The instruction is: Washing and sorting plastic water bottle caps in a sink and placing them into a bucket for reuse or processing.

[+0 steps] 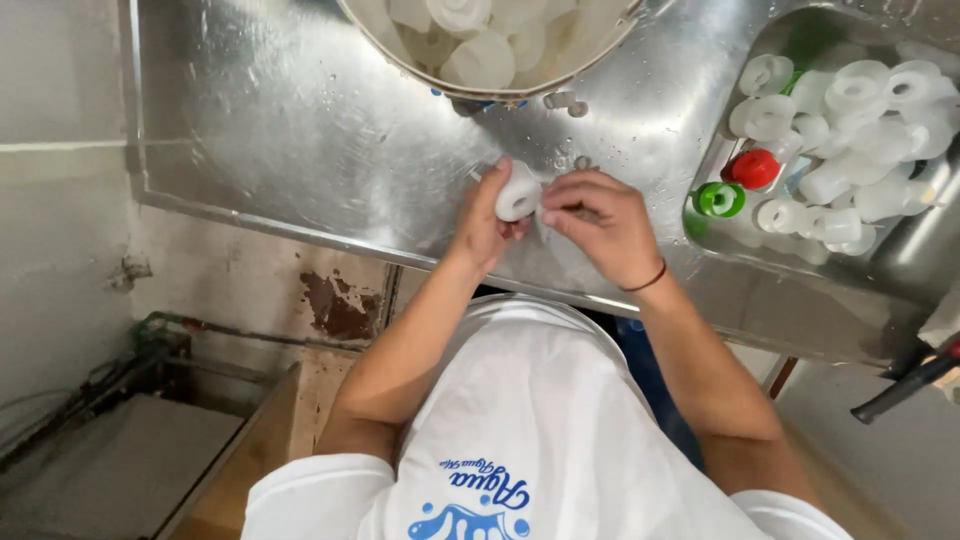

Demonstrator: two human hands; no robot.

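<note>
I see my left hand [480, 225] gripping a white plastic cap [518, 192] above the near edge of the wet steel table [290, 130], while my right hand [598, 222] pinches at the cap's right side with its fingertips, touching it. Beyond my hands a round metal basin [560, 72] holds more white caps, and to the right a sunken sink [880, 260] is filled with white caps, plus a red cap [752, 168] and a green cap [718, 200] near its left side.

Single head view, steeply downward, close over steel counter [300, 130].
</note>
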